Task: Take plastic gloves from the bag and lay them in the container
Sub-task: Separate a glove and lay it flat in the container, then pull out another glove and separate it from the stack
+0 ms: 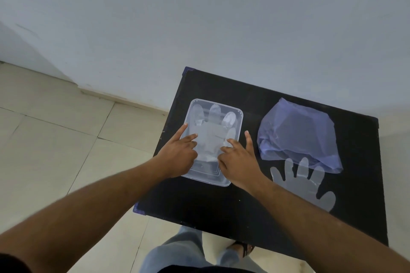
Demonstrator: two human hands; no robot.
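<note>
A clear rectangular plastic container [238, 117] sits on the left part of a black table [221, 201]. A clear plastic glove [213, 137] lies flat inside it, fingers pointing away from me. My left hand [179, 157] rests over the container's left side, fingertips pressing on the glove. My right hand [238, 162] presses its right side, one finger stretched along the outside of the container. A translucent purple bag [297, 133] lies to the right. A second clear glove [304, 184] lies flat on the table at the bag's near edge.
The table stands against a white wall [221, 17], its far edge close to it. Beige floor tiles [55, 131] spread to the left. My legs and a sandalled foot [241, 248] show below the table's near edge.
</note>
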